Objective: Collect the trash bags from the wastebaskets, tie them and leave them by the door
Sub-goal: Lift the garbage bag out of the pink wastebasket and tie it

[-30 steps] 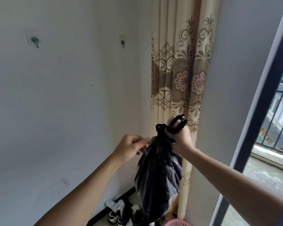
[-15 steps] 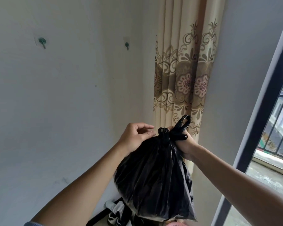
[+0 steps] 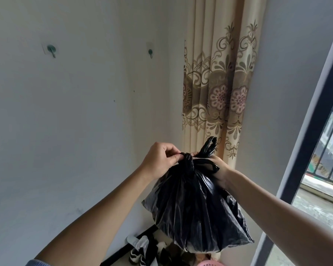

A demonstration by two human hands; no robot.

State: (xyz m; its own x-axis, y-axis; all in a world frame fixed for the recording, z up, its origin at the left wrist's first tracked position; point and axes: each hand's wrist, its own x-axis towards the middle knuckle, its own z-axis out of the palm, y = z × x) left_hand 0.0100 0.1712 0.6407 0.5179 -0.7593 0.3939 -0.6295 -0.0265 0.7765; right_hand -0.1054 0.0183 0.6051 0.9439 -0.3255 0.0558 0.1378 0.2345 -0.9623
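A black trash bag (image 3: 194, 214) hangs in the air in front of me, bulging and gathered at the top into a knot. My left hand (image 3: 160, 162) pinches the knot from the left side. My right hand (image 3: 218, 169) grips the bag's neck from the right, partly hidden behind the plastic, and a loop of the bag's handle sticks up above it. A pink wastebasket (image 3: 210, 263) shows only as a rim at the bottom edge, below the bag.
A white wall with two green hooks (image 3: 52, 49) fills the left. A beige patterned curtain (image 3: 219, 83) hangs in the corner. Shoes (image 3: 142, 254) lie on the floor by the wall. A dark-framed balcony door (image 3: 313, 135) stands at the right.
The bag has been raised and turned toward me, so it looks fuller. My left hand moved in from beside the bag and now pinches the knot.
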